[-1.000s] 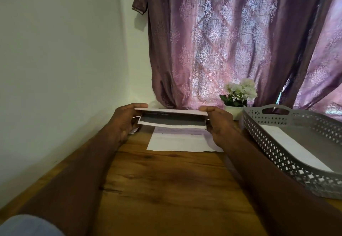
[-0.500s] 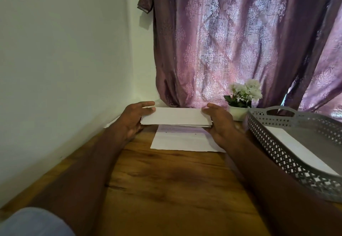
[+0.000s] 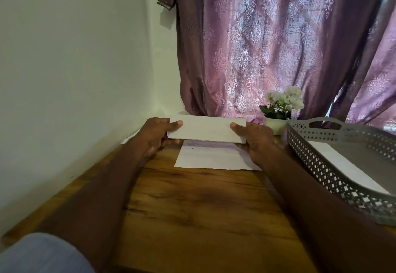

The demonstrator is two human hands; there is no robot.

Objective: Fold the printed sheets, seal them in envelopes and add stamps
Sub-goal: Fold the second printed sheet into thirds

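Over the far end of the table: a white envelope point(image 3: 206, 129) is held up between both hands, just above a printed sheet point(image 3: 214, 157).
Writing: faint purplish print runs along the sheet's far strip, too blurred to read; the envelope's visible face is blank.
Envelope axis: long side runs left to right, broad face tilted toward the camera, lower edge nearest the sheet.
Left hand point(image 3: 155, 136): closed on the envelope's left end, thumb on the front face, fingers curled under.
Right hand point(image 3: 254, 136): closed on the envelope's right end, thumb on the front, fingers behind.
Sheet: flat on the wooden table point(image 3: 192, 219), long axis left to right, two small dark dots near its middle.
Materials: table of warm brown wood with dark grain; envelope and sheet matte paper.
Tray point(image 3: 321, 174): grey, with lattice-cut walls and a loop handle, right of the hands, holding white paper point(image 3: 347, 169).
Backdrop: purple curtain point(image 3: 267, 47) with damask pattern; small white-flowered plant point(image 3: 282, 103) in a white pot.
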